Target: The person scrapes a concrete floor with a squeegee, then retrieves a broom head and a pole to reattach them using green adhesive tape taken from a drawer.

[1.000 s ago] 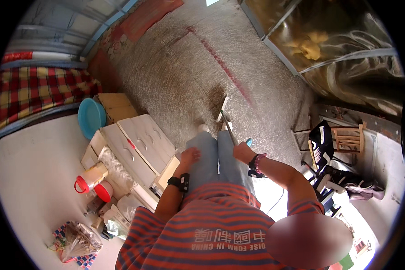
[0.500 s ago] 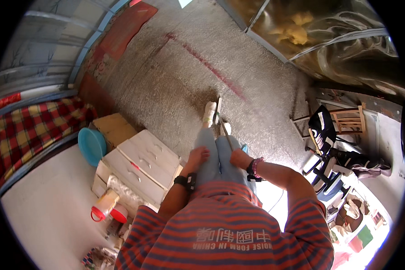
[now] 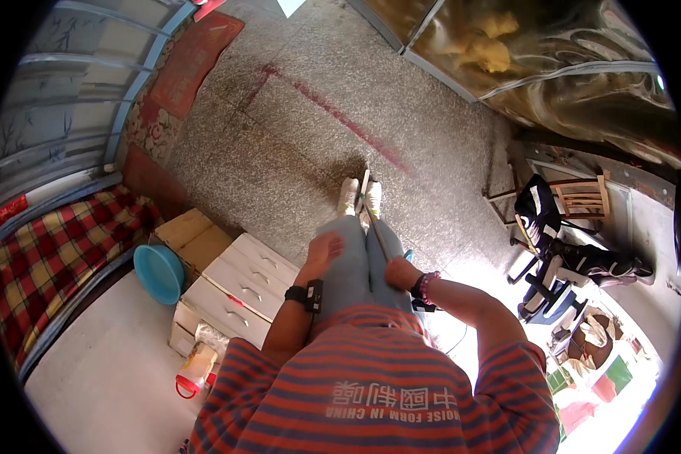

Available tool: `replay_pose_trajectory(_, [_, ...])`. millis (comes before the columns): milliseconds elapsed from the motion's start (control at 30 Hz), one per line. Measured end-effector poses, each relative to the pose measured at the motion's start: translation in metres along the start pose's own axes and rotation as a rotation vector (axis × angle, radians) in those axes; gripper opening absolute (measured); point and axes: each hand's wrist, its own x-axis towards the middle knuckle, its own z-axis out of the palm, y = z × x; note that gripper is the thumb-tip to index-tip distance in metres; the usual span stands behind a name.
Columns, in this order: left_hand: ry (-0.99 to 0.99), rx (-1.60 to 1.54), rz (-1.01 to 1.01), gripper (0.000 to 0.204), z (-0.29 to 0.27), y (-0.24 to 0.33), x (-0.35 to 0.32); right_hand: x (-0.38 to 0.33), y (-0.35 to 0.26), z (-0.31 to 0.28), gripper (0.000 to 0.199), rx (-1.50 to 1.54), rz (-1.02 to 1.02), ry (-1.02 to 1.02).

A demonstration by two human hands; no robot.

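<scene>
My right hand (image 3: 402,273) is wrapped round the upper end of a long thin handle. This handle runs down between my legs to a narrow pale flat head (image 3: 365,181), so it looks like a flat mop, though its kind is not fully clear. The head stands by my white shoes (image 3: 347,194), on the speckled floor. Over my left thigh, my left hand (image 3: 325,248) hangs with loosely bent fingers and nothing visible in it. A small light-blue thing (image 3: 408,255) shows just beyond my right hand, mostly hidden.
To the left stand a white drawer cabinet (image 3: 238,291), a cardboard box (image 3: 193,234), a turquoise basin (image 3: 159,274) and a bed with a plaid cover (image 3: 60,257). A wooden chair (image 3: 580,198) and dark bags are at right. Golden cabinet doors (image 3: 537,76) close the far right.
My left foot has drawn level with my right. My left hand has shifted slightly left and up. The room has moved a little in view; my right hand keeps its hold on the handle.
</scene>
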Motion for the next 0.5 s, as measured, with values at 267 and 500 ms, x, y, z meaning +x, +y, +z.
replay_pose_trajectory(267, [0.051,0.029,0.001,0.026,0.001,-0.003,-0.003,0.012,0.005,0.012,0.012,0.070,-0.060,0.071])
replay_pose_trajectory(500, [-0.029,0.090,-0.012,0.030,0.014,-0.003,0.001,0.003,0.008,0.018,0.013,0.165,0.038,0.196])
